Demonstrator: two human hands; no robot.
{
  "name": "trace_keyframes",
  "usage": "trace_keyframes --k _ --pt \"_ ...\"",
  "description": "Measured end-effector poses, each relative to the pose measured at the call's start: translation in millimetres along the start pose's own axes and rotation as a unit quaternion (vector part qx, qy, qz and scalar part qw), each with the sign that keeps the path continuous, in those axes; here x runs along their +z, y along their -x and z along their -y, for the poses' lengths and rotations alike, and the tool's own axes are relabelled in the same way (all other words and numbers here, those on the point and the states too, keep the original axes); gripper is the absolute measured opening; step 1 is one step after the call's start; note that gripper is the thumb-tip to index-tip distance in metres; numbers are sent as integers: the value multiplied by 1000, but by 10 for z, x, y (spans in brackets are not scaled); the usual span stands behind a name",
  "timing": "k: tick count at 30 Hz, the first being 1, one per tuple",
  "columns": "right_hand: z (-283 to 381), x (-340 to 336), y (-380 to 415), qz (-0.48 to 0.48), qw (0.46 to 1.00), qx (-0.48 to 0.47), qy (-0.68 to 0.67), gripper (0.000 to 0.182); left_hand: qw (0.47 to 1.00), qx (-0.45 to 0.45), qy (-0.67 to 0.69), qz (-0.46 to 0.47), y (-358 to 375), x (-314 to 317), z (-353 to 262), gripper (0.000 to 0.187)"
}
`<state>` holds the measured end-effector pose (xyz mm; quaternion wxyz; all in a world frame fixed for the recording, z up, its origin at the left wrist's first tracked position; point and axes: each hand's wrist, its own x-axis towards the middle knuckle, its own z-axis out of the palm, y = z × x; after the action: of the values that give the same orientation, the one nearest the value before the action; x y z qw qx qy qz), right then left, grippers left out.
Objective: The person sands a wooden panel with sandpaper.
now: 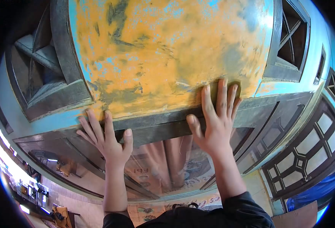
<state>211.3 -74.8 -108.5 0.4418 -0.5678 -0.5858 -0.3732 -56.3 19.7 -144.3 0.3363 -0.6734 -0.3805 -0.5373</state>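
My left hand (112,143) is spread, its fingertips at the lower edge of an orange wall patch (167,57) and the dark wooden frame (158,121) beneath it. My right hand (218,127) is also spread, higher up, its fingers over the orange surface and its palm in front of the frame. Neither hand holds anything. The orange patch shows blue flecks and grey smudges. Whether the palms press on the frame cannot be made out. Below the frame, glass panes (167,163) show a curtain and reflections.
Dark wooden lattice openings (42,57) (289,34) flank the patch on both sides. A panelled door (304,159) stands at the right, with blue fabric (315,193) below it. A brown chair (61,216) is at the lower left, and a cardboard-like panel (296,218) at the lower right.
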Motion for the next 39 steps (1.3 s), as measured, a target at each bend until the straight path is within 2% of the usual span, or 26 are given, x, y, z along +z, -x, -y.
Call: trace_keyframes --k 3,8,10,13,16,17,20,22,26,28,31,32,33,36,37,39 --pt "52 -121 -371 -14 1000 -8 8 66 1000 1 3 -7 -12 5 -15 65" --pt "112 97 143 18 1000 17 -7 70 999 5 23 -23 13 37 16 65" --pt "152 164 68 -11 1000 8 -19 68 999 -1 31 -25 0 45 -8 64" --pt "322 10 -372 13 999 -51 1 66 999 -12 27 -18 -1 -3 -23 62" --pt "347 53 -341 27 997 -73 10 66 999 -5 32 -17 15 10 4 62" --pt "329 68 -209 55 993 -99 14 72 1000 6 29 -11 13 -8 17 64" --pt "349 208 -103 30 990 -133 38 71 1000 21 17 5 8 -90 95 64" --pt "481 95 -389 44 988 -150 23 71 999 32 8 8 -58 -123 164 64" --pt "665 68 -619 37 986 -164 9 71 1000 -18 0 12 -190 -218 342 61" --pt "669 126 -456 80 972 -218 28 68 1000 -12 -11 7 -247 -264 462 62" --pt "596 72 -684 50 968 -239 57 60 999 0 -36 9 -303 -318 608 62" --pt "572 -4 -887 34 970 -232 65 60 999 -3 -37 3 -312 -320 649 62" --pt "520 -27 -1058 10 967 -238 91 69 999 -6 -36 -1 -311 -321 687 62" --pt "706 17 -1004 4 970 -227 87 67 999 -13 -35 -26 -230 -291 832 63" --pt "754 68 -872 49 961 -259 79 68 999 -14 -31 -40 -172 -255 891 63" --pt "749 137 -730 70 945 -311 76 66 998 -22 -27 -59 -74 -224 993 63"
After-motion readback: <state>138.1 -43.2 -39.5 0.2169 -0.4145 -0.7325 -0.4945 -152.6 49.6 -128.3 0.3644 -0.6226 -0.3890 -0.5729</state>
